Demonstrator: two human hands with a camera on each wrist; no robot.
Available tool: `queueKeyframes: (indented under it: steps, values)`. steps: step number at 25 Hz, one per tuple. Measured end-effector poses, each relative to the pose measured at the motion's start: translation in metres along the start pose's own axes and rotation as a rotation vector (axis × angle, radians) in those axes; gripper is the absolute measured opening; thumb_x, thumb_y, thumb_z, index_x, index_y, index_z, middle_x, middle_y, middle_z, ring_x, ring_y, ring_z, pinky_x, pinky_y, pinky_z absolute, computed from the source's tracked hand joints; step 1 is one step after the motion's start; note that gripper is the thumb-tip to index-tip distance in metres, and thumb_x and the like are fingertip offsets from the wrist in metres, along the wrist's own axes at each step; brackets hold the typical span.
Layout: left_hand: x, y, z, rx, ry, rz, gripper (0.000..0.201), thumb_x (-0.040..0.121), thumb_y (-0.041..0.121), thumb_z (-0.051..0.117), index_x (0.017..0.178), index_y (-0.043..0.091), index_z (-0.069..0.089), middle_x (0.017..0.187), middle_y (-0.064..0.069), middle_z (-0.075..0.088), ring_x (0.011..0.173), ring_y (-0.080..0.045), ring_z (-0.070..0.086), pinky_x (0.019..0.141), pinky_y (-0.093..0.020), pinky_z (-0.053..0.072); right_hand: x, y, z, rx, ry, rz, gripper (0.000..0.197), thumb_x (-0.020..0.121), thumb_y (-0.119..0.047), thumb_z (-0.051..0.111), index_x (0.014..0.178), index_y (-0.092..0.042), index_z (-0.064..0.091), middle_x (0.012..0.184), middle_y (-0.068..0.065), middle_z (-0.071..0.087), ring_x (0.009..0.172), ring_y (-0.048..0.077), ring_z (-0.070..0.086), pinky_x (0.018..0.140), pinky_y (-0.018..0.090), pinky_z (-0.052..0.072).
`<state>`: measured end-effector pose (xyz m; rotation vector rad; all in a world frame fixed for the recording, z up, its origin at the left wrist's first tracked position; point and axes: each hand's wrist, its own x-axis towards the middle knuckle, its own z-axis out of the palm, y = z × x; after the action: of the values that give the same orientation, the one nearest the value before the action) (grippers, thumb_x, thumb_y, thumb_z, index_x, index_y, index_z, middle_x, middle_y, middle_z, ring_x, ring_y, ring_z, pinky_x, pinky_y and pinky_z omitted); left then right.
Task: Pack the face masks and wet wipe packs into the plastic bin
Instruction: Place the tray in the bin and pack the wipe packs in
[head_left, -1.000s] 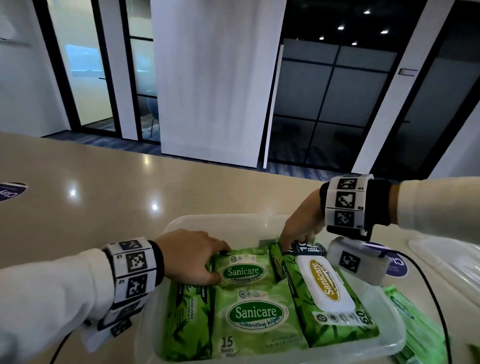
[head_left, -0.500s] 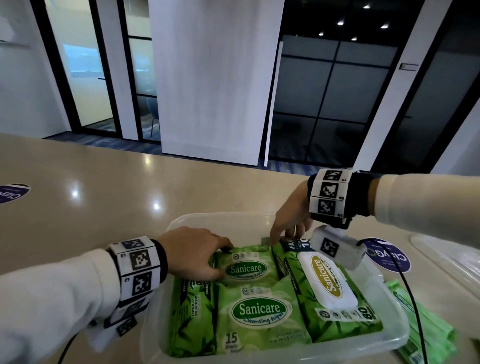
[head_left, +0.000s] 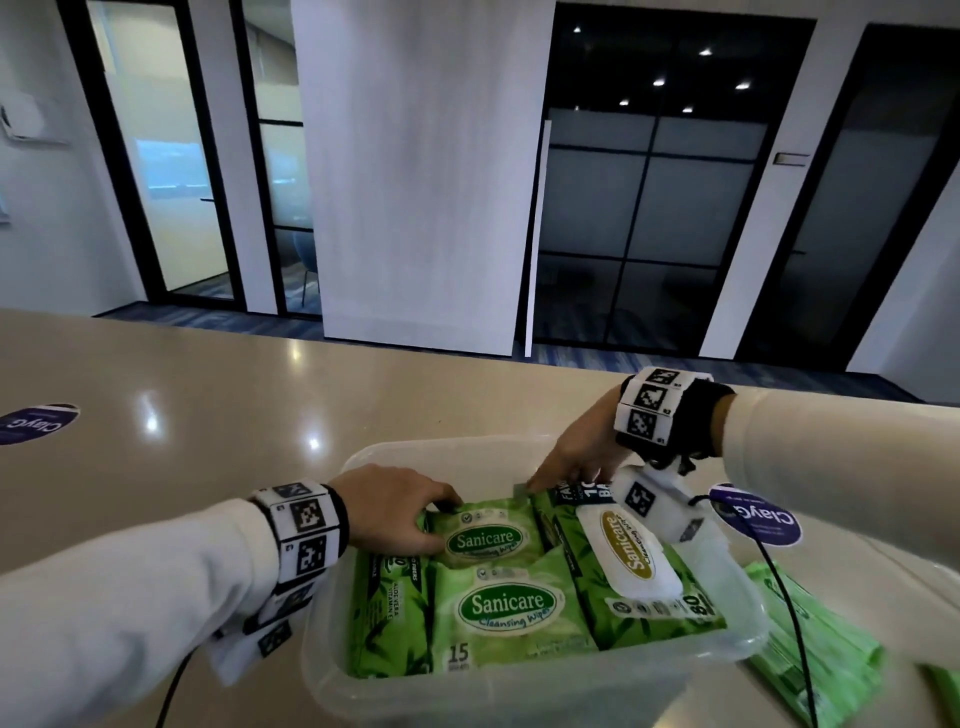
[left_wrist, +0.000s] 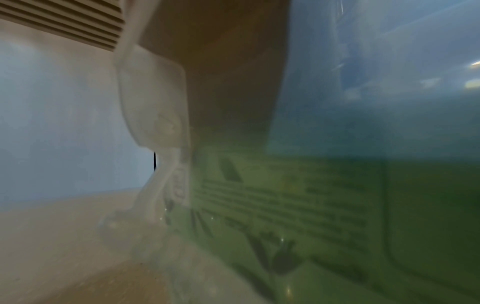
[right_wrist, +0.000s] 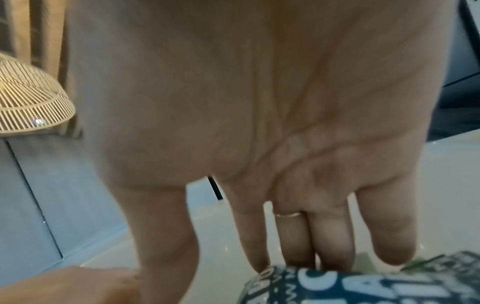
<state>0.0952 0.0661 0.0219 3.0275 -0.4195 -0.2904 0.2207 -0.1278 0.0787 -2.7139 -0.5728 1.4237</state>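
A clear bin (head_left: 691, 675) sits on the beige table (head_left: 208, 415), filled with green wipe packs. The left hand (head_left: 395, 506) grips the far small pack (head_left: 488, 535) at its left end, fingers curled over the top edge and thumb on its face. The right hand (head_left: 576, 457) reaches down at the far end of the big pack (head_left: 639, 577) — its fingers (right_wrist: 293, 236) straight, tips touching the dark printed end, not curled round it. Another small pack (head_left: 509, 608) lies nearest the camera. More green packets (head_left: 826, 660) lie on the table just right of the bin.
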Motion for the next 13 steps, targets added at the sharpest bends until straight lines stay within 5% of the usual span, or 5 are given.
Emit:
queueKeyframes:
  steps: [1, 3, 9, 13]
  values:
    - [-0.001, 0.0, 0.001, 0.008, 0.002, -0.002, 0.058, 0.088, 0.057, 0.051, 0.141, 0.034, 0.04, 0.136, 0.013, 0.055, 0.115, -0.01, 0.056, 0.095, -0.03, 0.046, -0.004, 0.008, -0.002, -0.023, 0.041, -0.038, 0.045, 0.096, -0.033, 0.053, 0.138, -0.017, 0.046, 0.141, 0.012, 0.049, 0.128, 0.027, 0.048, 0.104, 0.034, 0.041]
    - [-0.003, 0.0, 0.001, 0.013, 0.009, -0.001, 0.059, 0.088, 0.057, 0.05, 0.141, 0.034, 0.04, 0.137, 0.013, 0.054, 0.118, -0.009, 0.055, 0.094, -0.027, 0.044, -0.018, 0.026, -0.003, -0.058, 0.13, -0.121, 0.053, 0.095, -0.031, 0.056, 0.145, -0.027, 0.038, 0.148, 0.004, 0.042, 0.135, 0.022, 0.04, 0.11, 0.033, 0.034]
    - [-0.006, 0.0, 0.0, 0.007, 0.022, 0.009, 0.056, 0.089, 0.051, 0.052, 0.141, 0.034, 0.04, 0.138, 0.014, 0.052, 0.119, -0.007, 0.053, 0.096, -0.025, 0.041, -0.075, 0.109, 0.002, 0.202, 0.401, -0.384, 0.034, 0.095, -0.023, 0.057, 0.129, -0.027, 0.056, 0.124, -0.01, 0.064, 0.117, 0.006, 0.057, 0.103, 0.031, 0.044]
    - [-0.007, 0.003, -0.001, 0.004, 0.02, 0.016, 0.056, 0.091, 0.048, 0.052, 0.142, 0.031, 0.039, 0.139, 0.014, 0.051, 0.121, -0.004, 0.051, 0.097, -0.022, 0.039, -0.067, 0.183, 0.02, 0.449, 0.578, -0.33, 0.023, 0.094, -0.011, 0.058, 0.115, -0.017, 0.063, 0.113, 0.0, 0.07, 0.101, 0.013, 0.066, 0.092, 0.036, 0.049]
